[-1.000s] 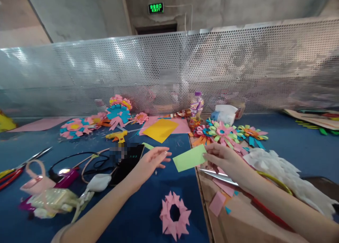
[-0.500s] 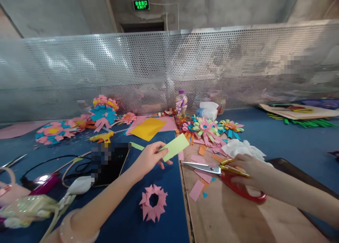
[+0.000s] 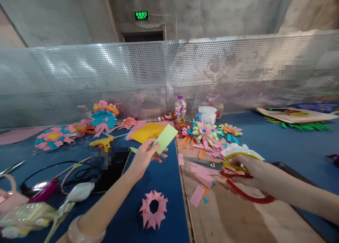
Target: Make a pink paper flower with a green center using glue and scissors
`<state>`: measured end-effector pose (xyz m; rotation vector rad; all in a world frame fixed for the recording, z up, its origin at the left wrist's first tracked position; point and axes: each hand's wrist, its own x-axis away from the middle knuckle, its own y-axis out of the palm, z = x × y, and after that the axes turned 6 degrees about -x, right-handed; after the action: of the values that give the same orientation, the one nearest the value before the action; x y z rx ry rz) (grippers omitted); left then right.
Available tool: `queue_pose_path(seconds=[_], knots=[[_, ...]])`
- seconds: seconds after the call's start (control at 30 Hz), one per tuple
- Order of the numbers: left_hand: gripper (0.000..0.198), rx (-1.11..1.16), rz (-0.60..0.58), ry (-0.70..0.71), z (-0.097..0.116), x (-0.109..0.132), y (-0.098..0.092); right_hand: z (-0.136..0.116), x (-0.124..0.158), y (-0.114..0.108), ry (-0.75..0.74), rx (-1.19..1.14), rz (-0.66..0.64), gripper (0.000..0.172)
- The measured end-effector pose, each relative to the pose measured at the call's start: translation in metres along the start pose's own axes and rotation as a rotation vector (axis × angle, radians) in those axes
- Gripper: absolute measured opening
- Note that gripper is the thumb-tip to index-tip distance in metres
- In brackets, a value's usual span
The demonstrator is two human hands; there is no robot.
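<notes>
Pinched between thumb and fingers of my left hand (image 3: pixel 145 156) is a light green paper strip (image 3: pixel 166 138), raised above the blue table. On the right, my right hand (image 3: pixel 250 170) grips the scissors (image 3: pixel 233 167) by their red and yellow handles, over the wooden part of the table. Their blades point left toward the green strip but stay apart from it. Below my left hand lies a pink folded paper ring (image 3: pixel 147 214) with pointed edges. Pink paper pieces (image 3: pixel 197 196) are scattered under and around the blades.
Finished paper flowers (image 3: pixel 205 130) and a bottle (image 3: pixel 180 109) stand at the back middle. A yellow glue gun (image 3: pixel 102 143), a phone (image 3: pixel 113 169) and cables lie left. Yellow paper (image 3: pixel 144 131) lies behind my left hand. A perforated metal screen (image 3: pixel 225 70) borders the back.
My left hand has moved slightly left and up with the green strip. The scissors have turned in my right hand, and their handles are spread wider. The whole view has shifted slightly.
</notes>
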<state>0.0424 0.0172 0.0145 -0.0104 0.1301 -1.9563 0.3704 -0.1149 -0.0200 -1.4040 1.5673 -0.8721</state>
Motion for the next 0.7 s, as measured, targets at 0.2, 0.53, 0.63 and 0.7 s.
queue_pose_path(seconds=[0.2, 0.53, 0.63, 0.7], knots=[[0.026, 0.147, 0.026, 0.011, 0.001, 0.002, -0.007, -0.039, -0.005, -0.009, 0.317, -0.947, -0.136, 0.037], [0.016, 0.458, -0.366, -0.085, 0.012, 0.024, -0.005, -0.107, -0.027, 0.012, 0.339, -1.558, -0.262, 0.028], [0.019, 0.416, -0.544, -0.097, 0.014, 0.042, 0.013, -0.108, -0.034, 0.020, 0.266, -1.492, -0.217, 0.026], [0.018, 0.413, -0.578, -0.099, 0.013, 0.051, 0.027, -0.107, -0.037, 0.027, 0.187, -1.385, -0.154, 0.026]])
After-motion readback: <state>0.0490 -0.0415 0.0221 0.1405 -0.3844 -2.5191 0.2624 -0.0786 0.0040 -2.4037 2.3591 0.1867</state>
